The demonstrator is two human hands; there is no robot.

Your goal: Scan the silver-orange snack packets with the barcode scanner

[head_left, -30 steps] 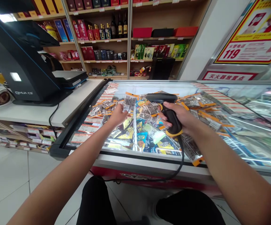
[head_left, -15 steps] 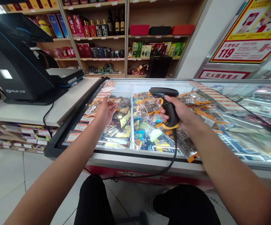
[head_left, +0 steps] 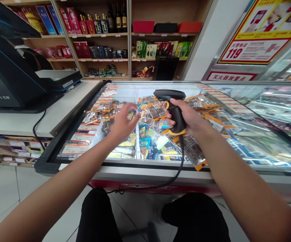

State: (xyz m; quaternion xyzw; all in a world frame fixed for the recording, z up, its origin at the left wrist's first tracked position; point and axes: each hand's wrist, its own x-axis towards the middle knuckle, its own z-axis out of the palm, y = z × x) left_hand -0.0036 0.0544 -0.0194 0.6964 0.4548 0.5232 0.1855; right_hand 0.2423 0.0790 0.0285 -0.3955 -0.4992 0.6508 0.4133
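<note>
While the right hand (head_left: 190, 116) is closed around the grip of a black scanner (head_left: 177, 119), the left hand (head_left: 125, 123) hangs with thumb and fingers wide apart, and nothing is seen in its grasp. Left of the left hand lies a small pile of orange-edged packets (head_left: 91, 117); a larger spread of packets (head_left: 218, 117) lies right of the right hand, and more packets (head_left: 156, 111) lie between the hands. Judging by this, the work seems to be under way, but which packets are finished and which are left cannot be told. The scanner's cable (head_left: 179, 171) drops below the right hand and over the front edge of the freezer (head_left: 135, 173); it could disturb the loose packet (head_left: 192, 151) just beside it. The scanner also hides part of what lies behind it. Farther left of the left hand stand a counter (head_left: 19, 122) and a dark machine (head_left: 14, 84), and beyond both hands are wooden shelves (head_left: 165, 11).
</note>
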